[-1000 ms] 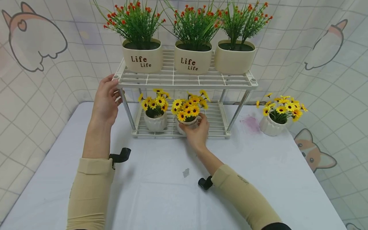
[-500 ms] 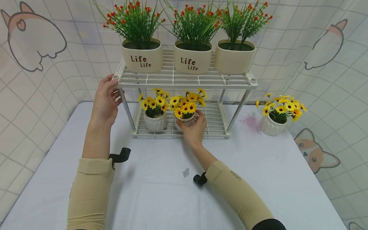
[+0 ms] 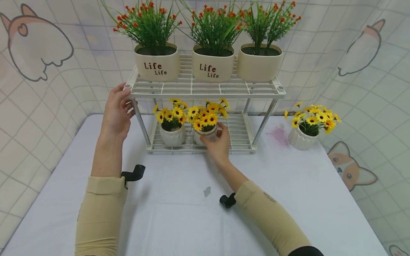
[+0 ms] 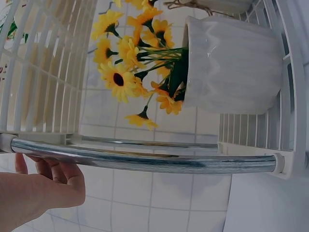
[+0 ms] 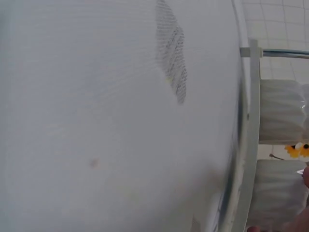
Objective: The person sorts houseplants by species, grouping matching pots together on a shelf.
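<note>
At its upper left corner, a white two-tier wire rack is held by my left hand. In the left wrist view the fingers curl beside the top of the chrome post. My right hand grips a small white flowerpot with yellow daisies on the lower shelf, thumb in front and fingers at its right side. A similar daisy pot stands upright just left of it. The right wrist view catches only part of the right hand, at the edge beside the held pot.
Three cream planters with red flowers, including a left one marked "Life", line the top shelf. Another daisy pot stands on the white-covered table, right of the rack. A tile-patterned curtain hangs behind.
My right hand has shifted the gripped flowerpot slightly left, closer to its neighbour, mostly in the first half second. My left hand stays at the rack's corner.
</note>
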Demonstrator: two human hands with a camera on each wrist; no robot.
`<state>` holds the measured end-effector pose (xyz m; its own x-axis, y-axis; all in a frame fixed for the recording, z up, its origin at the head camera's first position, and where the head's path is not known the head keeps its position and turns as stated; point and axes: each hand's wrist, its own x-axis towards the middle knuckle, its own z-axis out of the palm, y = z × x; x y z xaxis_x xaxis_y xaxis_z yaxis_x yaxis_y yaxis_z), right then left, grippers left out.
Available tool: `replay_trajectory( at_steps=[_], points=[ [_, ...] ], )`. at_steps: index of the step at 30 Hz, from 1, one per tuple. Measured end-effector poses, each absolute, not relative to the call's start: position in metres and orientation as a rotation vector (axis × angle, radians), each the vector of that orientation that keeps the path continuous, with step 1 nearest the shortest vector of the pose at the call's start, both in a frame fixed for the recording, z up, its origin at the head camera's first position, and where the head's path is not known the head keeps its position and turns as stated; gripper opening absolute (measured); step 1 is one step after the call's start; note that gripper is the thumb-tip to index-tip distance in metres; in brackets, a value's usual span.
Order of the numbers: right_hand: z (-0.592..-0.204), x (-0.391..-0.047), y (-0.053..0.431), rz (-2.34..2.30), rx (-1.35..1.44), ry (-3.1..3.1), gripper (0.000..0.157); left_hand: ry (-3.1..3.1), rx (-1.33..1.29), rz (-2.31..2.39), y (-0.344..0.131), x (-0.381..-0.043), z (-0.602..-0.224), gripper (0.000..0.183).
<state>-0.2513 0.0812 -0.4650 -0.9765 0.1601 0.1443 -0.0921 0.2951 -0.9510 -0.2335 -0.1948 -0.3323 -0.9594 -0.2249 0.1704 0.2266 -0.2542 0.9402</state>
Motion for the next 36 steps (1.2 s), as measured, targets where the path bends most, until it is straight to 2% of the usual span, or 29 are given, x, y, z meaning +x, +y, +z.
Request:
replay_trajectory(
  at_steps=[9,18,26,36],
  points=[
    [-0.453,-0.226,0.112,1.97,-0.053,-2.402,0.06,-1.698,-0.011,-2.298,-0.196,-0.234,-0.331,0.047],
    [-0.462,-0.2,0.161,2.022,-0.129,-2.491,0.041,-1.701,-0.01,-2.293,-0.195,-0.234,-0.332,0.047],
    [-0.464,-0.186,0.205,2.049,-0.225,-2.451,0.039,-1.692,0.017,-2.31,-0.196,-0.233,-0.333,0.047],
    [-0.459,-0.202,0.261,1.982,-0.489,-2.281,0.036,-1.69,-0.012,-2.309,-0.196,-0.235,-0.332,0.047]
  ],
)
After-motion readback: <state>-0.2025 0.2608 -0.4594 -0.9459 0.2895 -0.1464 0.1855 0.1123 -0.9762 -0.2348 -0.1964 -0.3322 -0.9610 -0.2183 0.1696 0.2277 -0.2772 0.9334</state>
